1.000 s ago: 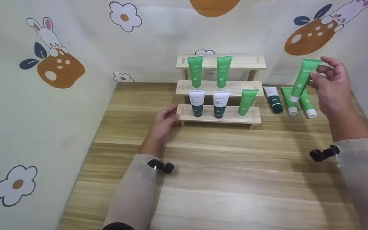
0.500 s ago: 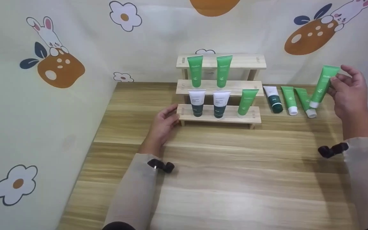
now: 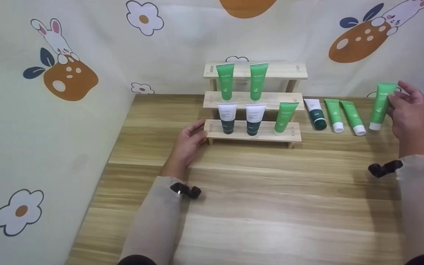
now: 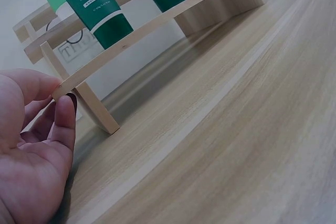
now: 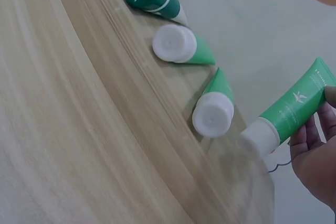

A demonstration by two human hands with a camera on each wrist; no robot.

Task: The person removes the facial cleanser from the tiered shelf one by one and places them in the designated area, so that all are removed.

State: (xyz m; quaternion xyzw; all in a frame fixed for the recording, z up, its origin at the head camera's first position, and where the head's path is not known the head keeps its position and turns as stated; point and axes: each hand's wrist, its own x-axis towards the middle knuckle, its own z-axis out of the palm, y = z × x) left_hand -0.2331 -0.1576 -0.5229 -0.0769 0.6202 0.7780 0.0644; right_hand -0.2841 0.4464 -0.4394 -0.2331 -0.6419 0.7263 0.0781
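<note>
My right hand pinches a green squeeze tube near its flat end, white cap down. In the right wrist view the held tube is tilted, beside two lying green tubes. My left hand is at the left end of a three-step wooden display stand. The left wrist view shows its thumb and fingers pinching the corner of the lowest board. On that step stand two white-and-dark-green tubes and a leaning green tube. Two more green tubes stand on the middle step.
Right of the stand, a white-and-dark-green tube and two green tubes lie in a row on the wood-grain table. A patterned cloth backdrop rises behind and along the left side. Nothing stands on the top step.
My right hand has moved right and down with the green tube, from above the lying tubes to their right side. The left hand has stayed at the stand.
</note>
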